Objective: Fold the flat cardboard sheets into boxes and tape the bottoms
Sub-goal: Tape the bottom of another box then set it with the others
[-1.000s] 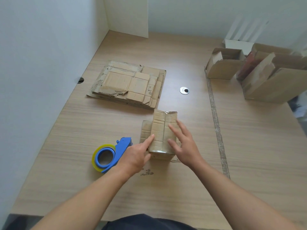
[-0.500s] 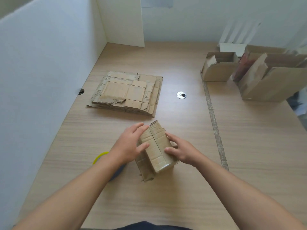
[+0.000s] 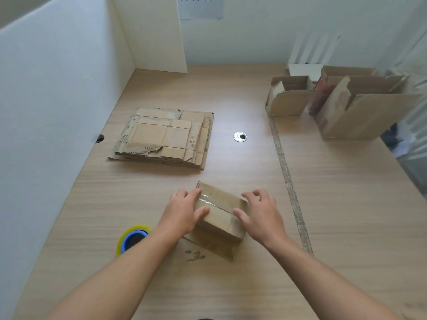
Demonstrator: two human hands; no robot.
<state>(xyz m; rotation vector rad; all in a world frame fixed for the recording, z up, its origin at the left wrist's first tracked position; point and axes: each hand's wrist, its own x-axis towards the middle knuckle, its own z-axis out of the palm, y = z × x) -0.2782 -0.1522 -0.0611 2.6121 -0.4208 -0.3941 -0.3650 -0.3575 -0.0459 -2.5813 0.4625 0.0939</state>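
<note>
Box [image 3: 219, 218]: a small cardboard one at the near middle of the table [image 3: 346, 204], set at a slant, its closed flaps and their seam facing up.
Left hand [image 3: 184, 213]: wrapped over the box's left end, fingers on the far side and thumb on the near face.
Right hand [image 3: 260, 215]: cupped round the right end, thumb on the top flap; together the two hands clamp the box.
Change: a second ago the box stood upright under light fingertips; now it has been turned and squared between the palms.
Seam: a glossy strip near the left fingers looks like tape, though I cannot be sure.
Meaning: I would say the bottom is folded and ready for taping.
Tape dispenser [image 3: 132, 239]: just left of the left forearm, within reach.
Flat sheets [image 3: 166, 137]: stacked farther back, waiting.
Finished boxes [image 3: 360, 107]: far right.
</note>
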